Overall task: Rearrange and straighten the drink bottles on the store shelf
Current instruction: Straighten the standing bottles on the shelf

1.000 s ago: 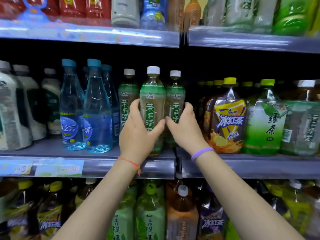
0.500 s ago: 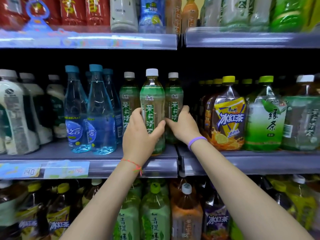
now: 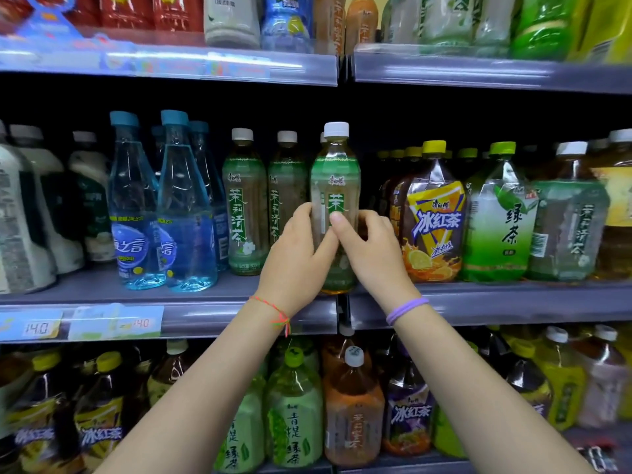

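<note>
At shelf edge, upright white-capped green tea bottle

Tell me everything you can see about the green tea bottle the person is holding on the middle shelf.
The green tea bottle is clear plastic with a white screw cap, a green label with white and green Chinese characters, and pale amber liquid inside. It stands upright at the front edge of the middle shelf, rightmost of the matching bottles. The left hand and right hand grip its lower half from either side, thumbs across the label.
</note>
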A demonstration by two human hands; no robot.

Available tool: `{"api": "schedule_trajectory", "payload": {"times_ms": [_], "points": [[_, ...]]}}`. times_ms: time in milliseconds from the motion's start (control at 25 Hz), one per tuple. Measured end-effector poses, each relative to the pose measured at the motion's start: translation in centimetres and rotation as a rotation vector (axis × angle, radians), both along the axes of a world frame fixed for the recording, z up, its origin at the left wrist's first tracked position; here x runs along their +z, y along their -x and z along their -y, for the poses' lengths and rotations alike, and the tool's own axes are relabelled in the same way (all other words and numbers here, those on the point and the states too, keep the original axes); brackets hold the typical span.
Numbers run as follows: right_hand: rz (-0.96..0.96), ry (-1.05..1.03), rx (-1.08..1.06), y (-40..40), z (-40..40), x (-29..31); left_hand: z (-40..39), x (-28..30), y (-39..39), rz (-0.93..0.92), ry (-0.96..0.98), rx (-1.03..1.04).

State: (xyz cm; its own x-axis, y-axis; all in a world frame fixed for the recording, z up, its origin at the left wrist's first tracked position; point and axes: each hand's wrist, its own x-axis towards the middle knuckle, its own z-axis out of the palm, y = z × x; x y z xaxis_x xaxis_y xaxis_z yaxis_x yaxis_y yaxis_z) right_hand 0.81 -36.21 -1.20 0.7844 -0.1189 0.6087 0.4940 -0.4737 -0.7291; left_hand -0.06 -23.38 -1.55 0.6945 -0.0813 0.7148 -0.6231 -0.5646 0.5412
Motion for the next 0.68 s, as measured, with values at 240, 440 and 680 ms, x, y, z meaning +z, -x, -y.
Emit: {"api": "schedule_trajectory", "payload": {"times_ms": [240, 440, 680], "points": [[-0.029, 0.004, -0.004, -0.5, 0.0, -0.1, -1.7, -0.4, -1.3, 0.144, 0.018, 0.228], [0.005, -0.097, 0.034, -0.8, -0.6, -0.6, -1.3, 1.5, -1.8, 0.038, -0.267, 0.557], [-0.002, 0.018, -0.01, -0.6, -0.5, -0.9, -0.6, 3.2, -3.7, -0.093, -0.304, 0.666]]}}
